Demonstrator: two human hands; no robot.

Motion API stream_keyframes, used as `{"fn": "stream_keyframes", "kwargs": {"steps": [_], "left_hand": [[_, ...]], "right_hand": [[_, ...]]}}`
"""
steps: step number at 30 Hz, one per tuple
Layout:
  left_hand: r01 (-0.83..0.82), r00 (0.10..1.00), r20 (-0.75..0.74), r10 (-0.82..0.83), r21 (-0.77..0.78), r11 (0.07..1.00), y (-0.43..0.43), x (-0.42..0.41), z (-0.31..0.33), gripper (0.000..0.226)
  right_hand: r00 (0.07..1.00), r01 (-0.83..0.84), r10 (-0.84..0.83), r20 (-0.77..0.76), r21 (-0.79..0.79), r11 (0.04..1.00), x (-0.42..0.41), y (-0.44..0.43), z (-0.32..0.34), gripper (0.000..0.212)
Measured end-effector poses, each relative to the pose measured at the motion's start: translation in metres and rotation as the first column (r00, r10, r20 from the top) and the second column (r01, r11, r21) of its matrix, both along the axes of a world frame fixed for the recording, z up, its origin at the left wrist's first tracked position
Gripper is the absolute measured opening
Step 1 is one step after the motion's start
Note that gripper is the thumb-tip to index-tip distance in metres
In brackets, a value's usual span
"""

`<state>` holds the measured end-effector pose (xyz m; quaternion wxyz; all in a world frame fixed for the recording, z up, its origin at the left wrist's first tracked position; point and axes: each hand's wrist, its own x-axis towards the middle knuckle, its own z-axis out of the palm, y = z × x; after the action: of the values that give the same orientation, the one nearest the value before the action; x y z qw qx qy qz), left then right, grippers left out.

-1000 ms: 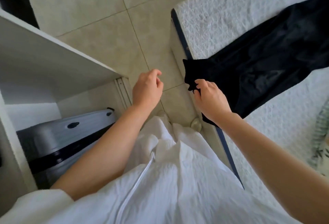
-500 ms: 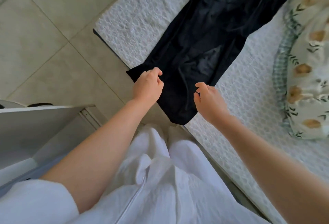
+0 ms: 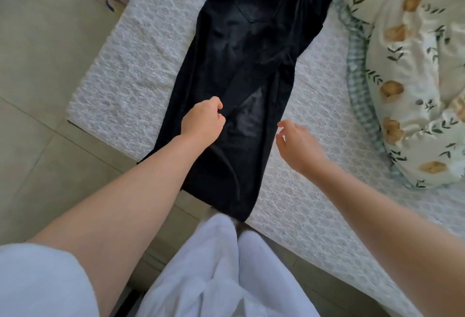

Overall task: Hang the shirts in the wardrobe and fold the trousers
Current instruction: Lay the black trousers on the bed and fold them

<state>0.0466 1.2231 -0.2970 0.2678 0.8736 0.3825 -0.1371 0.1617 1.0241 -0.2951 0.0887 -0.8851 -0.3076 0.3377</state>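
White bed [image 3: 141,70], black trousers [image 3: 246,47] stretched near-to-far, near end overhanging edge

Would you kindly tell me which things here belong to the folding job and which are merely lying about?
Job:
black trousers, spread out flat
left hand, over them
right hand, beside them

Lying about:
floral quilt
white bed cover, under the trousers
tiled floor

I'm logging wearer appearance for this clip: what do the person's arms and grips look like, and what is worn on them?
Both forearms are bare. The left arm comes out of a short, loose white sleeve; no sleeve shows on the right arm. The left grip and right grip carry no glove, watch, bracelet or ring that shows.
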Motion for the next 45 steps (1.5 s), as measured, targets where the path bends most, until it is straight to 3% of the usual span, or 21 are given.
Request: {"fn": "stream_keyframes", "kwargs": {"steps": [10,16,19,24,28,31,33,36,41,43,45], "left_hand": [[0.178,0.984,-0.025,-0.178,-0.026,0.984,0.075,0.117,-0.068,0.033],[0.205,0.978,-0.036,-0.207,-0.068,0.976,0.100,0.185,-0.121,0.043],[0.184,0.981,-0.048,-0.190,-0.114,0.976,0.100,0.216,-0.140,0.054],[-0.039,0.998,-0.051,0.025,-0.310,0.950,0.092,0.251,-0.159,0.076],[-0.067,0.997,0.006,0.074,-0.334,0.940,0.083,0.270,-0.162,0.074],[-0.108,0.990,0.047,0.136,-0.383,0.917,0.083,0.281,-0.161,0.071],[-0.118,0.987,0.051,0.153,-0.413,0.903,0.084,0.286,-0.159,0.071],[-0.140,0.980,0.062,0.189,-0.461,0.876,0.085,0.292,-0.155,0.074],[-0.234,0.952,0.047,0.303,-0.528,0.817,0.085,0.305,-0.142,0.093],[-0.280,0.927,0.085,0.365,-0.489,0.826,0.089,0.308,-0.140,0.079],[-0.321,0.888,0.155,0.432,-0.464,0.826,0.095,0.305,-0.140,0.049]], "right_hand": [[0.974,0.221,-0.221,-0.045,-0.017,0.975,0.092,0.062,-0.075,0.038],[0.906,0.414,-0.409,-0.105,0.031,0.910,0.146,0.085,-0.121,0.042],[0.836,0.540,-0.528,-0.152,0.055,0.840,0.169,0.094,-0.139,0.044],[0.664,0.729,-0.680,-0.310,0.066,0.681,0.198,0.104,-0.159,0.053],[0.529,0.818,-0.705,-0.473,0.062,0.572,0.211,0.112,-0.168,0.055],[0.476,0.830,-0.662,-0.579,0.045,0.556,0.206,0.120,-0.169,0.059],[0.536,0.803,-0.644,-0.545,0.096,0.588,0.199,0.124,-0.168,0.057],[0.716,0.695,-0.589,-0.375,0.294,0.657,0.185,0.128,-0.161,0.044],[0.873,0.481,-0.358,-0.332,0.459,0.747,0.159,0.137,-0.142,0.050],[0.882,0.458,-0.320,-0.345,0.477,0.750,0.156,0.139,-0.140,0.050],[0.886,0.445,-0.295,-0.356,0.482,0.755,0.152,0.141,-0.136,0.048]]}}
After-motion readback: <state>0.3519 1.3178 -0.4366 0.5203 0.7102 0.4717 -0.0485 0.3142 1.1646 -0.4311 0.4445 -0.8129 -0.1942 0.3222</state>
